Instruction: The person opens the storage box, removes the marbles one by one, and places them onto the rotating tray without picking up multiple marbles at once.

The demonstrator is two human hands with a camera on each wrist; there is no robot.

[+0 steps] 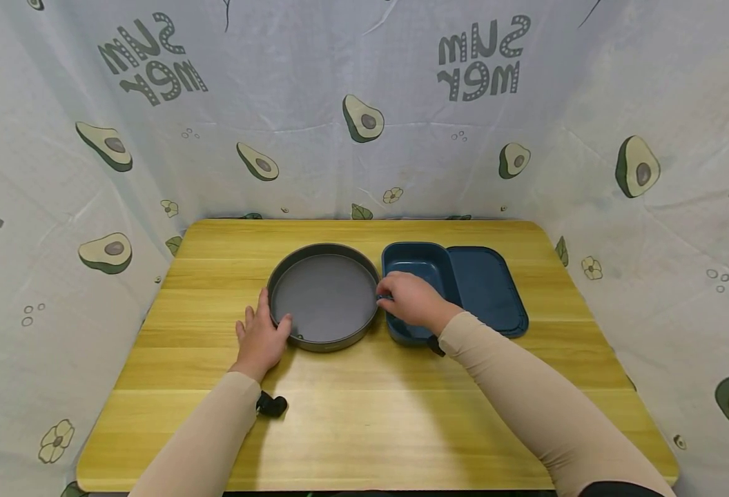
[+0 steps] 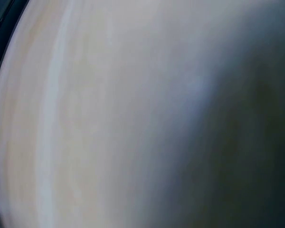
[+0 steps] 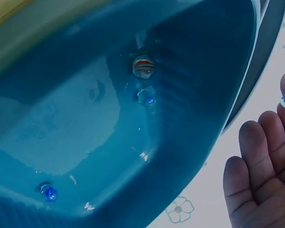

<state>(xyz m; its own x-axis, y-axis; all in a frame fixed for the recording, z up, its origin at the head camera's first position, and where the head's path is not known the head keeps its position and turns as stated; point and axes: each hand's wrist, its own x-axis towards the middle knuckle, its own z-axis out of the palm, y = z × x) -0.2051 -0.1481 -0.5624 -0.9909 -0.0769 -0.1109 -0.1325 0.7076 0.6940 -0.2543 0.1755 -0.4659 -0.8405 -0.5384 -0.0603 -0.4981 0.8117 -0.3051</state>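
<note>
The left hand (image 1: 261,342) has its fingers spread and fairly straight, and it rests against the near left side of a round gray pan (image 1: 324,297) on the wooden table (image 1: 352,428). The right hand (image 1: 411,300) reaches over the near left part of a blue box (image 1: 419,257), its fingertips by the gap between box and pan, and pinches a small shiny thing (image 3: 283,101), mostly hidden by the fingers. Inside the box lie a striped marble (image 3: 143,67), a clear and blue marble (image 3: 146,96) near it, and a blue marble (image 3: 49,193) well apart from both. A small speck (image 1: 300,337), too tiny to make out, sits at the pan's near edge. A blue lid (image 1: 489,286) lies flat at the box's right.
</note>
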